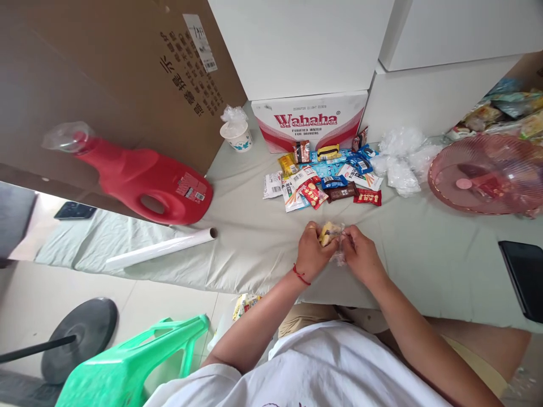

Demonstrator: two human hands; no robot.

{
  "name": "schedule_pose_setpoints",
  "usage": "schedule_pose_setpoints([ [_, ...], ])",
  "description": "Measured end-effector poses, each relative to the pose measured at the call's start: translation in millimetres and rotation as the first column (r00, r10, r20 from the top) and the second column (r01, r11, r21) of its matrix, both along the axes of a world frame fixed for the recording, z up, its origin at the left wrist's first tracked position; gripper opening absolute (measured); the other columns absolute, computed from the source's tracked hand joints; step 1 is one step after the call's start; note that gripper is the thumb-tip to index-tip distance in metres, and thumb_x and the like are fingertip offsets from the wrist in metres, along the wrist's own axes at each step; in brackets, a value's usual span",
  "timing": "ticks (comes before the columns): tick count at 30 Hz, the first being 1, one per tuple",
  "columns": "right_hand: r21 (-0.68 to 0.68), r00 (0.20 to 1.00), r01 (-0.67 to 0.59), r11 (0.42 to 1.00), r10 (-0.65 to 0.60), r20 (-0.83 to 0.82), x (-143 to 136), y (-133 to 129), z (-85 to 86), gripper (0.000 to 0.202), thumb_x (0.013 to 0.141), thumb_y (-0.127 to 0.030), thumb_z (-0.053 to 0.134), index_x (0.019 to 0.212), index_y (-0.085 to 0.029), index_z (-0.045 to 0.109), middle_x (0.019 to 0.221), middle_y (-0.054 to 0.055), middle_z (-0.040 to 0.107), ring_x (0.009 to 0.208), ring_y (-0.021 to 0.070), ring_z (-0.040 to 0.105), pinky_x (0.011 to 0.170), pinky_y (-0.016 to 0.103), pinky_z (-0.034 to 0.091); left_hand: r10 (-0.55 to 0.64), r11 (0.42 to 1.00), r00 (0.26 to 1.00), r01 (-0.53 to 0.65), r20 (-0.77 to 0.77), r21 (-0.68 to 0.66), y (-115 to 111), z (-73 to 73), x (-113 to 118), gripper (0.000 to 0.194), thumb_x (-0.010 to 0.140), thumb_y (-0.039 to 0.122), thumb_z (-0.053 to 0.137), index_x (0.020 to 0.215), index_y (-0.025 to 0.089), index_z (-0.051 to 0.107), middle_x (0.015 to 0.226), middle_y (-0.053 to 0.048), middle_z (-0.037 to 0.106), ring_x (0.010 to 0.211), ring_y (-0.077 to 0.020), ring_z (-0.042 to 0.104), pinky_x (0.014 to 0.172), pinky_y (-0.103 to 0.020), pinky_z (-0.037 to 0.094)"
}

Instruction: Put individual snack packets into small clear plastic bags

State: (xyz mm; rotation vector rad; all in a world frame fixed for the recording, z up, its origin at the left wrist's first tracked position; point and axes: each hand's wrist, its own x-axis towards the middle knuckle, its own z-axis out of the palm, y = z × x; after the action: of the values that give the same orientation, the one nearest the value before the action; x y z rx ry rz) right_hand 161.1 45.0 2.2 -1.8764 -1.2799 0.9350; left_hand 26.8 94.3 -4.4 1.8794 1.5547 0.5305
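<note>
My left hand is closed around a small yellow snack packet that sits in clear plastic film. My right hand pinches the gathered clear plastic at the packet's right side. Both hands are close together over the near part of the cloth-covered table. Just beyond them lies a pile of small wrapped snacks, among them a red packet, a brown packet, a blue packet and a white packet. My fingers hide part of the held packet.
Behind the snacks stands a Wahaha water carton. Crumpled clear plastic and a pink ribbed plate lie to the right, with a phone nearer. Leftward are a paper cup, a red jug, a white roll and a green stool.
</note>
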Motion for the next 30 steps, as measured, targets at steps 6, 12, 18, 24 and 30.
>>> schedule_pose_setpoints([
  [6,-0.03,0.657,0.18,0.983,-0.143,-0.741,-6,-18,-3.8,0.041,0.089,-0.062,0.059,0.104,-0.025,0.066,0.105,0.006,0.075,0.092,0.0233,0.069,0.079,0.037,0.058,-0.156,0.923,0.977,0.197,-0.148,0.331,-15,2.6,11,0.002,0.089,0.021,0.056,0.09,0.022,0.055,0.097,-0.01,0.059,0.094,-0.0254,0.057,0.08,-0.038,0.044],
  [12,-0.136,0.501,0.292,0.947,-0.273,-0.822,3,-28,-8.4,0.047,0.081,-0.063,0.076,0.109,-0.026,0.068,0.116,0.007,0.074,0.103,0.0258,0.07,0.082,0.039,0.061,-0.564,0.818,0.807,0.516,0.175,0.254,-12,-2.6,4,0.037,0.072,0.02,0.063,0.108,0.021,0.054,0.116,-0.014,0.06,0.115,-0.0291,0.057,0.098,-0.046,0.048],
  [18,-0.113,0.415,0.448,0.887,-0.319,-0.852,9,-28,-10.9,0.042,0.076,-0.049,0.086,0.107,-0.028,0.068,0.122,0.003,0.073,0.114,0.0226,0.068,0.096,0.039,0.059,0.209,0.963,0.633,-0.002,0.745,-0.268,-17,-2.3,11,0.042,0.085,0.042,0.072,0.116,0.022,0.052,0.128,-0.012,0.063,0.123,-0.0248,0.06,0.101,-0.04,0.052],
  [24,-0.023,0.766,0.296,0.955,-0.252,-0.591,41,-41,-1.0,0.05,0.085,-0.062,0.073,0.12,-0.027,0.067,0.124,0.007,0.071,0.109,0.0244,0.067,0.09,0.04,0.059,0.463,0.716,0.339,0.403,0.819,-0.571,-7,1.9,57,0.063,0.062,0.037,0.097,0.112,0.018,0.063,0.118,-0.01,0.076,0.106,-0.0255,0.072,0.098,-0.039,0.055],
  [30,0.229,0.667,0.329,0.916,-0.398,0.63,173,-50,13.3,0.065,0.09,-0.047,0.064,0.148,-0.02,0.055,0.155,0.021,0.045,0.122,0.0364,0.06,0.098,0.052,0.052,0.382,0.334,0.383,0.791,0.841,-0.512,14,-15.0,103,0.066,0.058,0.032,0.099,0.116,0.018,0.069,0.116,-0.012,0.077,0.099,-0.0257,0.075,0.091,-0.041,0.057],
])
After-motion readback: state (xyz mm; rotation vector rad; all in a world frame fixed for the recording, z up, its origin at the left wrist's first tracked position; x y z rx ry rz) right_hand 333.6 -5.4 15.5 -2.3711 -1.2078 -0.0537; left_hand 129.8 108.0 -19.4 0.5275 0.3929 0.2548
